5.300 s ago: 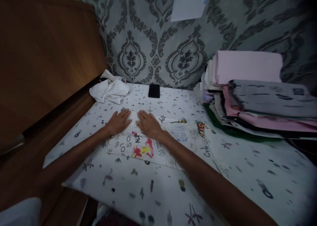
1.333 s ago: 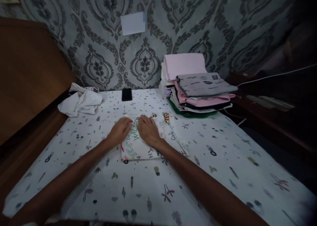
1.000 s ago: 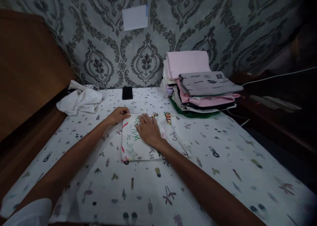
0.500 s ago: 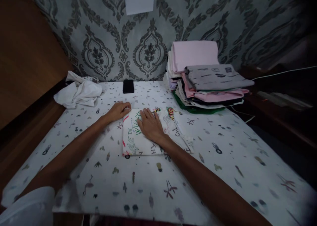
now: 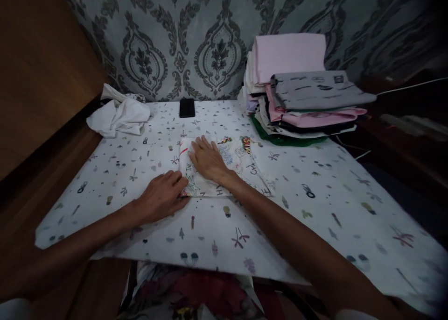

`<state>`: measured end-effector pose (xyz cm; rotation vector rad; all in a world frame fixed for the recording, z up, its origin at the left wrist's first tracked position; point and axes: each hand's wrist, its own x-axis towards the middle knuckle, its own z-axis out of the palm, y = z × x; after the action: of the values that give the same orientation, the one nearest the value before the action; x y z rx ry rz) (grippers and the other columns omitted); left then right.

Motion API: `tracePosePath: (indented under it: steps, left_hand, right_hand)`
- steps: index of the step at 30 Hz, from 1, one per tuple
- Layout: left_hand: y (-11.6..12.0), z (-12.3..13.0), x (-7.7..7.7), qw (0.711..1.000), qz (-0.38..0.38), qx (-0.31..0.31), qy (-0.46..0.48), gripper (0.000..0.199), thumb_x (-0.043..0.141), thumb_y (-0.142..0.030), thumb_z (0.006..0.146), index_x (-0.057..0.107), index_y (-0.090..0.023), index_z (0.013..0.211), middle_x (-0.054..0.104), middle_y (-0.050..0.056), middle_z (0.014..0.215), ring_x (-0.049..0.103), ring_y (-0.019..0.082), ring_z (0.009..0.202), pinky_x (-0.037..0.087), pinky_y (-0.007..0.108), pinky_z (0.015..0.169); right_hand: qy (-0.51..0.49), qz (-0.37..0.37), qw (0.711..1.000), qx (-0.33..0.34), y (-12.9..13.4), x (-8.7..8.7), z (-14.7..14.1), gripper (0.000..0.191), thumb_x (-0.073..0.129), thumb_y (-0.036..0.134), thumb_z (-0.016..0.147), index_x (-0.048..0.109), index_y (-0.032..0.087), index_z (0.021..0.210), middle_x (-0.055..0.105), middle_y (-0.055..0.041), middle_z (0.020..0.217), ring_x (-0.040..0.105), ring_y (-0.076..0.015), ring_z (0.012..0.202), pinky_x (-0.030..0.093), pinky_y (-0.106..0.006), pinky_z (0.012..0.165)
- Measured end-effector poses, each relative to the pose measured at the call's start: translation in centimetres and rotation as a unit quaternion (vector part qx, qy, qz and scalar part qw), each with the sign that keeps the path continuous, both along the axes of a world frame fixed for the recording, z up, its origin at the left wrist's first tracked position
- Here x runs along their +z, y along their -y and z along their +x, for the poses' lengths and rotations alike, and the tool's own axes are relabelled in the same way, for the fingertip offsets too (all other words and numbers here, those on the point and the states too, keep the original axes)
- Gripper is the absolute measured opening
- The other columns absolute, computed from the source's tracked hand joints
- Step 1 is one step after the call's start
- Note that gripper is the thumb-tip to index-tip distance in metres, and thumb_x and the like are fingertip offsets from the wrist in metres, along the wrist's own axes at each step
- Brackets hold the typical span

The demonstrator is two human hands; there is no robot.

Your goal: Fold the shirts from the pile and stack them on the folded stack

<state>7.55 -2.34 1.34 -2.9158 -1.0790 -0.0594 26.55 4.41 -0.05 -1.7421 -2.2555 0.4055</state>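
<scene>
A folded white garment (image 5: 241, 170) with coloured lettering and drawings lies flat on the table. At its near left corner my left hand (image 5: 164, 191) is closed, fingers curled over the edge and thumb low against the corner. My right hand (image 5: 208, 159) rests palm down on the upper left part of the garment, fingers stretched out and pressing on the fabric. Some of the print is hidden beneath that hand.
Folded clothes (image 5: 290, 58) in pink, grey, white and green stand stacked at the back right. A black phone (image 5: 187, 108) lies near the wall, with crumpled white cloth (image 5: 121, 117) to its left. Under everything is a patterned white tablecloth (image 5: 297, 236).
My left hand has moved from the garment's far left corner down to its near left corner. My right hand has slid slightly toward the garment's left edge. The camera view has tilted downward.
</scene>
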Motion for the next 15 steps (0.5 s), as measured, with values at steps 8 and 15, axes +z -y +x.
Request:
tracePosePath:
  steps: [8, 15]
  left_hand:
    - [1.3, 1.7, 0.4, 0.990, -0.024, 0.097, -0.099, 0.022, 0.042, -0.014, 0.095, 0.059, -0.015, 0.109, 0.067, 0.012, 0.098, 0.066, 0.029, 0.092, 0.056, 0.040, 0.070]
    - [2.9, 2.5, 0.6, 0.981, -0.089, 0.105, -0.140, 0.038, 0.035, 0.000, 0.088, 0.058, -0.014, 0.115, 0.070, 0.015, 0.099, 0.069, 0.031, 0.090, 0.057, 0.044, 0.074]
  right_hand:
    - [0.033, -0.019, 0.999, 0.016, -0.9, -1.2, -2.2, 0.061, 0.033, 0.042, 0.105, 0.033, 0.007, 0.156, 0.023, -0.0168, 0.166, 0.014, -0.0290, 0.155, 0.011, -0.049, 0.124]
    - [0.035, -0.004, 0.999, 0.019, -0.8, -1.8, -1.9, 0.062, 0.032, 0.044, 0.105, 0.032, 0.013, 0.158, 0.021, -0.0135, 0.167, 0.013, -0.0286, 0.155, 0.009, -0.049, 0.124]
